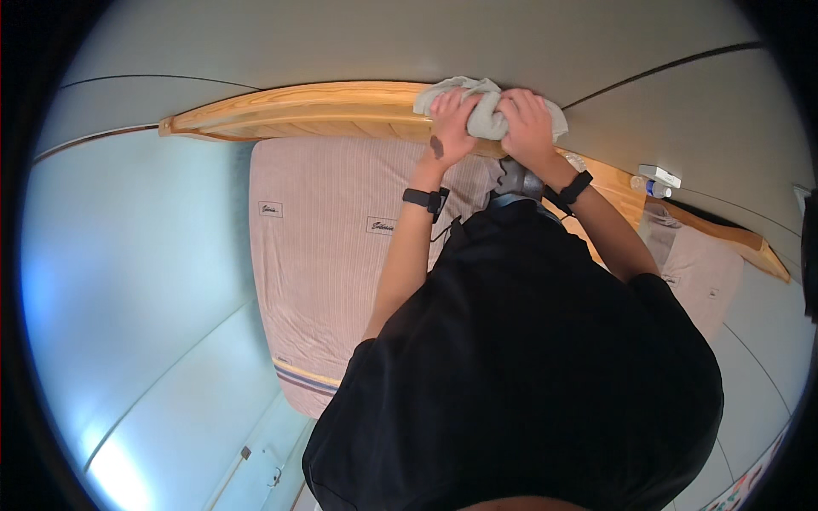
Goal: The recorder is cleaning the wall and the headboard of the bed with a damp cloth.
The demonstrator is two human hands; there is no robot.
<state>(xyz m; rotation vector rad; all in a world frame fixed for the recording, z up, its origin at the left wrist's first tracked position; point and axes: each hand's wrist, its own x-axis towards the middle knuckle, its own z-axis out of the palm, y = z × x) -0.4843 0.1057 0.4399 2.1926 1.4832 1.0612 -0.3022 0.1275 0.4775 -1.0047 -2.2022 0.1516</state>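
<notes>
A pale grey cloth (pixel 488 119) lies bunched over the right end of a light wooden headboard (pixel 315 106), against the grey wall. My left hand (pixel 454 123) presses on the cloth's left part, its fingers curled over the fabric. Close beside it, my right hand (pixel 527 123) grips the right part of the same cloth, with the fingers bent into it. Folds of cloth bulge between the two hands. The headboard's corner beneath the cloth is mostly hidden.
Below the headboard stretches a pinkish bare mattress (pixel 324 247). A wooden nightstand (pixel 618 183) to the right bears a white box (pixel 659 176) and a clear bottle (pixel 656 191). Beyond it stands a second bed with a wooden headboard (pixel 741 234) and a mattress (pixel 711 272).
</notes>
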